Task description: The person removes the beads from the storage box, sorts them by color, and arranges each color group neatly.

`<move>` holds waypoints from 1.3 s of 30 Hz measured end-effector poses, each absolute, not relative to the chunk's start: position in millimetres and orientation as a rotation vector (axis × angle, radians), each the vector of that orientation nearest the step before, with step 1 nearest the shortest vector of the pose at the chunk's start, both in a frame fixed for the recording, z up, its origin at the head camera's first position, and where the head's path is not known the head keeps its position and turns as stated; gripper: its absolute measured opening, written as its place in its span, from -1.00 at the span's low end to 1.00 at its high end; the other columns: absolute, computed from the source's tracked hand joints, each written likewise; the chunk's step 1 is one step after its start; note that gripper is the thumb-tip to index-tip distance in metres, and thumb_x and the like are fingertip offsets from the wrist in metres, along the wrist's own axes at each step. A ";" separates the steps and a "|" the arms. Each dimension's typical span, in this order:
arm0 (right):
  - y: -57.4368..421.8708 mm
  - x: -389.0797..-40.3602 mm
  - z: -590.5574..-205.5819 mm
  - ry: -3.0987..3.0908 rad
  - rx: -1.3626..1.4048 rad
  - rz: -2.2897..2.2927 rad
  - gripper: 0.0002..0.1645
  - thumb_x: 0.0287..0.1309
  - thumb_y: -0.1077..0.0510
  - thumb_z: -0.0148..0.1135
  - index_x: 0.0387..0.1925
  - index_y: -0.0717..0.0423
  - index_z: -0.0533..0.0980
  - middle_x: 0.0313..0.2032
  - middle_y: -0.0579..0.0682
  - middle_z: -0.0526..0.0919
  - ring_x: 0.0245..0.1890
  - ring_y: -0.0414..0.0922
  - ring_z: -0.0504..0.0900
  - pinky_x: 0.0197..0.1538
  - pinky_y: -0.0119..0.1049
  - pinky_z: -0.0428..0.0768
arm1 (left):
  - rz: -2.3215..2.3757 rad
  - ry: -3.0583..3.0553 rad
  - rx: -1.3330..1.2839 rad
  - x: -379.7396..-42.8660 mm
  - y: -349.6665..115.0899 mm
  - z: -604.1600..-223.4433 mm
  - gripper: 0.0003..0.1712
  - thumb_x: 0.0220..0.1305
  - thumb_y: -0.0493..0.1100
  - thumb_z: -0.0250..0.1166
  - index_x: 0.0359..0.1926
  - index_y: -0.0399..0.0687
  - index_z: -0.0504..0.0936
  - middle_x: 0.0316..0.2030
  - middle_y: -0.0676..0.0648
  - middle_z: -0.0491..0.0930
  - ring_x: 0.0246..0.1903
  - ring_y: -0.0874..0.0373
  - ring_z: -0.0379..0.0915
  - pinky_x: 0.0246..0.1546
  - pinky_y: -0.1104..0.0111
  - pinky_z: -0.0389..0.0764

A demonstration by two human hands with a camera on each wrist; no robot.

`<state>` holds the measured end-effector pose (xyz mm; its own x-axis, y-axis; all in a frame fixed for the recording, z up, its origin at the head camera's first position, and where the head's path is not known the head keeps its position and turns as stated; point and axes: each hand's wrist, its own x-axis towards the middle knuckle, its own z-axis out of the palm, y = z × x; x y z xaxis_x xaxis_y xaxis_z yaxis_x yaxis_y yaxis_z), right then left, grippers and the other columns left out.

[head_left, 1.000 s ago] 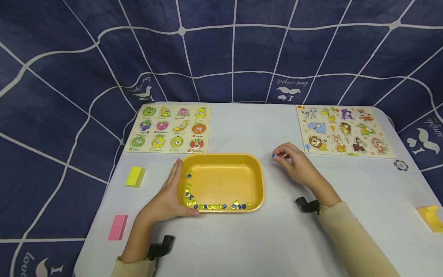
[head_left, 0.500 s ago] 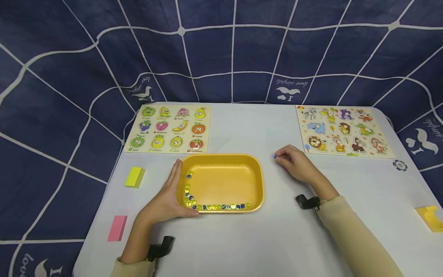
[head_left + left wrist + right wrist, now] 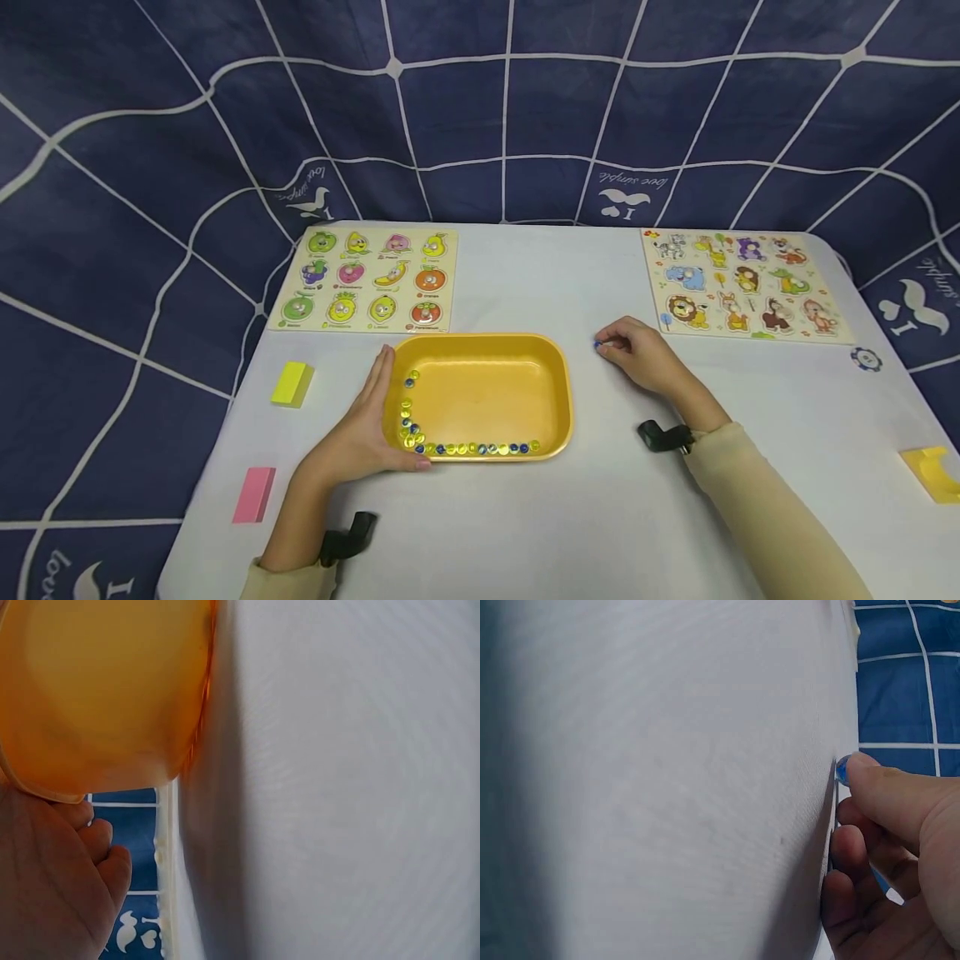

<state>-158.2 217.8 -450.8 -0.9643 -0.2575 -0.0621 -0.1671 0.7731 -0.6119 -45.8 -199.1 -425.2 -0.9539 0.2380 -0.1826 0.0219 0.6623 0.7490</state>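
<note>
A yellow tray (image 3: 480,392) stands mid-table in the head view, with several yellow and blue glass marbles (image 3: 461,448) lined along its near and left walls. My left hand (image 3: 360,437) rests against its near-left corner: fingers extended along the left side, thumb along the near rim. From the left wrist, the tray's translucent orange wall (image 3: 112,697) fills the upper left above the fingers. Right of the tray, my right hand (image 3: 641,354) pinches a blue glass marble (image 3: 843,770) between thumb and forefinger, close over the white tabletop, its other fingers bent.
A fruit puzzle board (image 3: 367,279) lies at back left, an animal puzzle board (image 3: 750,287) at back right. Yellow (image 3: 292,384) and pink blocks (image 3: 254,495) sit left; a poker chip (image 3: 866,359) and notched yellow block (image 3: 932,474) sit right. Blue cloth (image 3: 480,108) hangs behind.
My right hand has shifted slightly right and toward me with the blue marble. Along the tray's near wall, the marbles have settled into a continuous row. My left hand stays in place.
</note>
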 end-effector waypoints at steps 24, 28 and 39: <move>202.5 -134.4 -416.2 2.940 -0.638 -1.188 -0.76 0.10 0.06 0.33 -0.16 0.00 0.62 -0.16 -0.21 0.59 -0.28 -0.28 0.47 -0.26 -0.44 0.49 | 1.184 2.612 0.218 -45.8 -199.0 -425.4 0.75 -0.57 0.30 0.62 0.45 0.31 -0.51 0.49 0.11 -0.52 0.49 0.04 -0.49 0.38 -0.17 -0.06; 192.0 -124.7 -402.5 2.913 -0.738 -1.253 -0.76 0.08 0.09 0.34 -0.15 -0.09 0.62 -0.14 -0.21 0.59 -0.24 -0.26 0.51 -0.21 -0.49 0.51 | 1.185 2.611 0.216 -45.8 -199.2 -425.3 0.75 -0.57 0.31 0.62 0.46 0.29 -0.51 0.49 0.12 -0.52 0.50 0.05 -0.49 0.38 -0.17 -0.06; 164.1 -105.1 -389.4 2.721 -0.938 -1.374 -0.77 0.09 0.10 0.32 -0.16 -0.01 0.64 -0.14 -0.22 0.59 -0.16 -0.27 0.55 -0.08 -0.38 0.61 | 1.186 2.611 0.217 -46.0 -199.3 -427.1 0.76 -0.59 0.34 0.60 0.46 0.29 -0.51 0.49 0.13 -0.53 0.49 0.04 -0.50 0.38 -0.17 -0.07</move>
<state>-105.1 164.1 -389.4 -0.8259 -0.4813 0.2938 -0.5221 0.4560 -0.7208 -46.0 -199.3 -427.1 -0.9537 0.2428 -0.1777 0.0259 0.6548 0.7553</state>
